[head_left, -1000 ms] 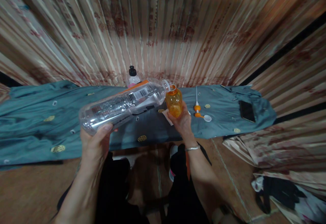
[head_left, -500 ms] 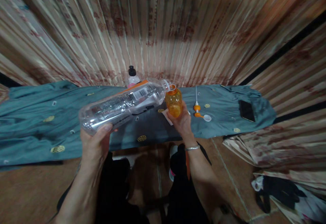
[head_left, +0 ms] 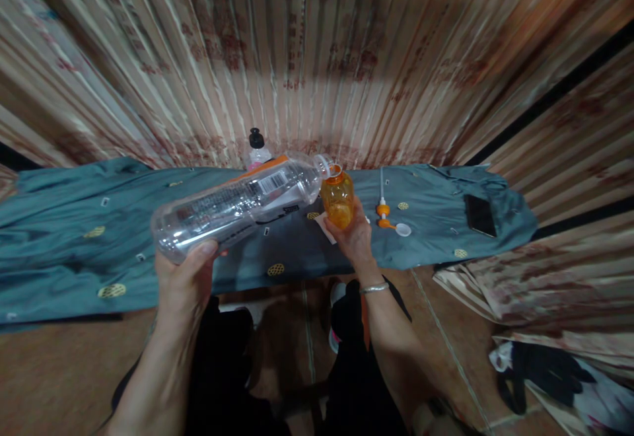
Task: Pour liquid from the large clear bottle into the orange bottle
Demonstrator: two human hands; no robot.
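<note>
A large clear plastic bottle [head_left: 238,205] lies tilted across the view, its open neck at the mouth of an orange see-through bottle [head_left: 338,195]. My left hand [head_left: 188,274] is wrapped round the clear bottle's base, thumb on top. Low on the orange bottle, my right hand [head_left: 354,234] is closed round it; some liquid shows inside. Right of that hand, an orange pump top [head_left: 383,211] with a thin tube rests on the cloth, beside a small clear cap [head_left: 403,230].
Teal patterned cloth [head_left: 64,224] covers the long table. Behind the clear bottle stands a black-capped bottle [head_left: 256,148]. A black phone [head_left: 480,216] lies at the right, a white paper [head_left: 327,228] near my right hand. Curtains hang behind; dark bags [head_left: 545,373] sit on the floor.
The clear bottle's base has shifted very slightly left with my left hand. My right hand and the orange bottle are almost unmoved.
</note>
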